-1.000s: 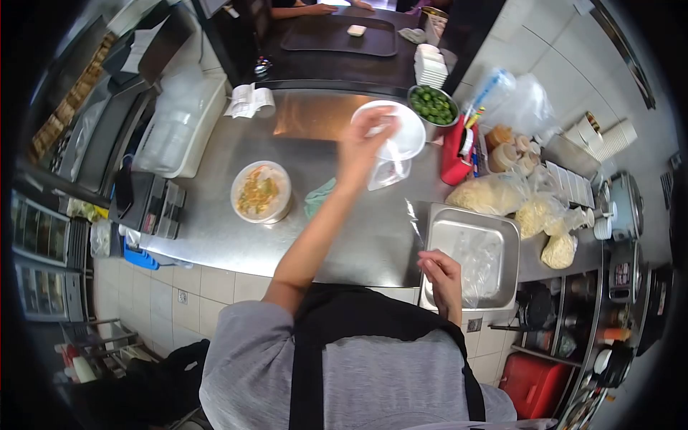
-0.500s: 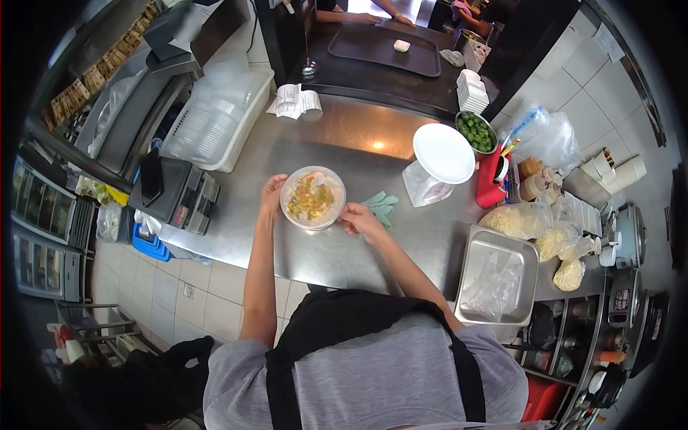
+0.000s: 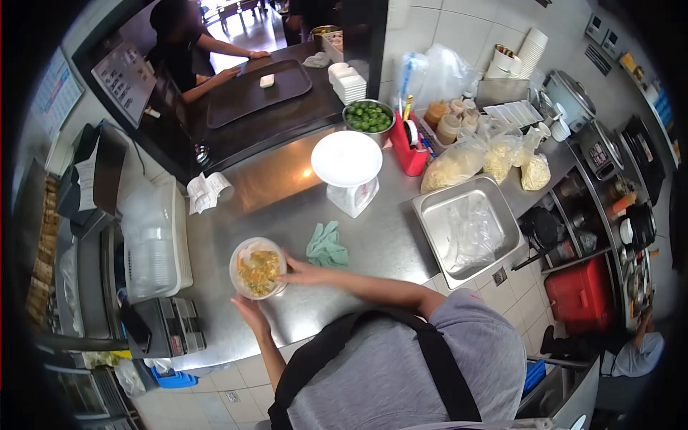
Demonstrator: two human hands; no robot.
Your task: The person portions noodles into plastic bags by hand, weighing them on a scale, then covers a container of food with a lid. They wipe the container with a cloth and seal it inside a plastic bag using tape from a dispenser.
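Note:
A clear round plastic bowl (image 3: pixel 256 271) of mixed food, orange, yellow and green in colour, is at the left part of the steel counter. My right hand (image 3: pixel 302 273) grips its right side, fingers at the rim. At the near edge of the bowl is my left hand (image 3: pixel 248 312), with its fingers curved against the wall and partly hidden. A crumpled green cloth (image 3: pixel 327 245) lies just right of the bowl. Behind the cloth stands a kitchen scale (image 3: pixel 347 159) with a round white top, its base wrapped in plastic.
To the left are a white basket (image 3: pixel 183 244) of clear containers and a black organiser (image 3: pixel 159 326). A steel pan (image 3: pixel 427 208) holds plastic bags at right. Limes (image 3: pixel 368 115) fill a bowl behind. Across the pass, a person (image 3: pixel 188 54) stands by a dark tray (image 3: pixel 236 107).
My view has swung to the right. My left hand has shifted from the bowl's left side to its near edge; my right hand stays at its right side.

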